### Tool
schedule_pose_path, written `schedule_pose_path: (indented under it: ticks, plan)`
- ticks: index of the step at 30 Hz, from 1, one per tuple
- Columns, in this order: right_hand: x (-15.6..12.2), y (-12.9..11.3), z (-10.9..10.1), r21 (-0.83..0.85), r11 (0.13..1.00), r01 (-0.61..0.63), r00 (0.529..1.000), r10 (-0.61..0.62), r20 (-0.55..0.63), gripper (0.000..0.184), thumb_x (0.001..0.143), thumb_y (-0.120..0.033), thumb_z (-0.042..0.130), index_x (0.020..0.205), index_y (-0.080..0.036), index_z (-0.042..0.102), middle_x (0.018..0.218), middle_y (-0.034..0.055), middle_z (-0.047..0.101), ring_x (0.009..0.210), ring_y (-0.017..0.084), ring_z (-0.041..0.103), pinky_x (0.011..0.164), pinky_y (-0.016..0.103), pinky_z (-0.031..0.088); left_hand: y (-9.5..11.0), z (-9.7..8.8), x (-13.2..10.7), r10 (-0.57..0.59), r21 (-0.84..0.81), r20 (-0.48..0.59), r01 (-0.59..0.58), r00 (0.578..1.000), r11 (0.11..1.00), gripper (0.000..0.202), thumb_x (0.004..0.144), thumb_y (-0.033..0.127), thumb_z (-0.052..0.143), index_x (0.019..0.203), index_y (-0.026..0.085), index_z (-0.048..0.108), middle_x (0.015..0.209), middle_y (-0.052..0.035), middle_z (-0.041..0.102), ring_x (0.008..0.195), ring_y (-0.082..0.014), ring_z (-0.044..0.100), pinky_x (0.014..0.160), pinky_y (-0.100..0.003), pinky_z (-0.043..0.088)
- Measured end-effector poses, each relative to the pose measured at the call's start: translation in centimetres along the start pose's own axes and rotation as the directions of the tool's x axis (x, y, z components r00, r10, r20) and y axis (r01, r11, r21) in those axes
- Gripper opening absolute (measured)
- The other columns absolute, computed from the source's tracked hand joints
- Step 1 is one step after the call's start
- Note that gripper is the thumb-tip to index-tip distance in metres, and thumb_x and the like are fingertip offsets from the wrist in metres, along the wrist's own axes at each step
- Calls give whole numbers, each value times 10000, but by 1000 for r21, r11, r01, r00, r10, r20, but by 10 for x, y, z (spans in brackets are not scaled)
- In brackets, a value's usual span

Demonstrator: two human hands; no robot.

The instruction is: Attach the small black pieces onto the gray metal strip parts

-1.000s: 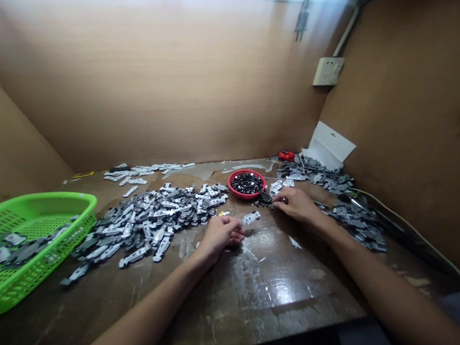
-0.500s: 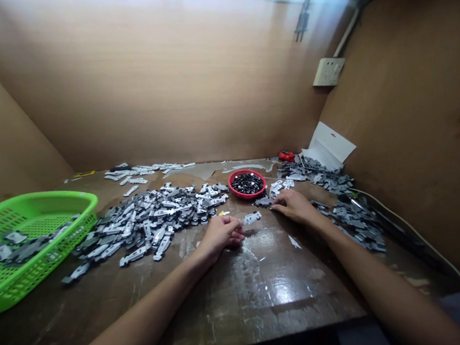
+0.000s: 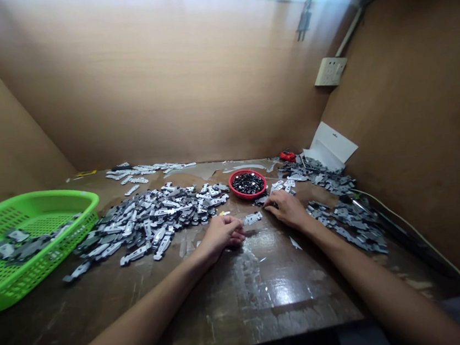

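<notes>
My left hand [image 3: 223, 233] is closed, pinching one end of a flat grey piece shaped like a toy car base [image 3: 253, 218] a little above the table. The piece points to the right, towards my other hand. My right hand [image 3: 286, 208] is beside its free end, knuckles up and fingers curled together; whatever they hold, if anything, is hidden. Just behind the hands stands a round red basket [image 3: 232, 190] of small shiny black parts [image 3: 248, 182]. Several similar flat pieces [image 3: 283, 186] lie beyond my right hand.
A large heap of grey and white car-shaped pieces [image 3: 164, 213] spreads to the left, beside a green basket [image 3: 92, 202] with more pieces. Other piles [image 3: 352, 222] lie at the right near a cable [image 3: 420, 242]. Wooden panels enclose the table [image 3: 213, 313], and a plug [image 3: 303, 24] hangs above.
My right hand has moved slightly left, closer to the free end of the car-shaped piece. The left hand keeps its hold in nearly the same place.
</notes>
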State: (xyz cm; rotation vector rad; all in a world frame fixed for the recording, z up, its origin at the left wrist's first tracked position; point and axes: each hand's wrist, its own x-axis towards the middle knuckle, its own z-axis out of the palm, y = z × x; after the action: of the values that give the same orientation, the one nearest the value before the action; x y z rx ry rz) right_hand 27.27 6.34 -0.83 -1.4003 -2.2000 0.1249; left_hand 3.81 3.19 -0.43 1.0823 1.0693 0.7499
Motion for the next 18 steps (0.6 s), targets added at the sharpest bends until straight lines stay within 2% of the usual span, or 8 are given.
schedule_pose_path:
  ticks: [3, 6, 8, 11, 12, 14, 16, 18]
  plan:
    - [1, 3, -4, 186, 979, -84, 996, 77, 42, 149, 771, -291, 572, 781, -180, 670, 808, 43, 636, 792, 174, 554, 744, 295, 402, 0, 0, 0, 3, 4, 2, -3, 1000, 1000, 247, 657, 330, 667, 694, 109, 564, 638, -70, 639, 492, -89, 572, 487, -197, 441]
    - [1, 5, -11, 418, 873, -251, 967, 208, 148, 264, 749, -390, 581, 816, -154, 678, 777, 33, 658, 702, 157, 568, 660, 268, 418, 1, 0, -1, 0, 7, 3, 0, 1000, 1000, 250, 657, 332, 668, 698, 106, 569, 658, -77, 646, 499, -92, 579, 491, -200, 445]
    - [0, 4, -15, 508, 790, -343, 939, 269, 216, 343, 716, -451, 600, 827, -136, 679, 696, 20, 643, 586, 125, 530, 554, 237, 394, 2, 0, -1, -11, 4, -3, 11, 1000, 1000, 239, 658, 320, 665, 697, 104, 570, 662, -79, 649, 492, -91, 578, 487, -202, 445]
    - [-2, -2, -18, 577, 695, -429, 903, 321, 285, 416, 694, -501, 607, 857, -123, 666, 557, -13, 566, 433, 74, 403, 420, 204, 297, 3, 1, -2, -17, -1, -10, 17, 1000, 1000, 218, 666, 301, 654, 711, 103, 575, 669, -80, 655, 492, -91, 582, 491, -203, 451]
    - [-2, -6, -18, 593, 678, -434, 901, 322, 291, 420, 698, -503, 604, 871, -125, 659, 545, -18, 552, 420, 70, 386, 408, 202, 286, 3, 1, -3, -17, -1, -11, 17, 1000, 1000, 212, 670, 297, 649, 715, 103, 578, 672, -81, 657, 495, -92, 584, 494, -203, 454]
    - [-3, -15, -18, 619, 686, -383, 924, 293, 246, 379, 719, -476, 600, 877, -136, 652, 597, -4, 578, 466, 85, 439, 446, 213, 341, 4, 1, -3, -18, 4, -13, 18, 1000, 1000, 198, 678, 288, 639, 712, 102, 580, 676, -85, 661, 499, -95, 588, 490, -200, 454]
    - [-4, -28, -16, 619, 740, -264, 964, 228, 138, 296, 741, -423, 602, 849, -152, 656, 721, 28, 622, 611, 125, 532, 576, 250, 423, 3, 1, -3, -20, 13, -15, 20, 1000, 1000, 184, 686, 278, 628, 704, 101, 581, 676, -89, 663, 496, -97, 587, 479, -197, 451]
    - [-6, -42, -13, 584, 802, -128, 990, 139, 26, 218, 759, -372, 601, 814, -172, 665, 830, 49, 623, 761, 161, 561, 704, 288, 441, 3, 1, -3, -19, 22, -14, 19, 1000, 1000, 177, 693, 274, 618, 701, 101, 584, 675, -91, 665, 491, -101, 589, 469, -194, 448]
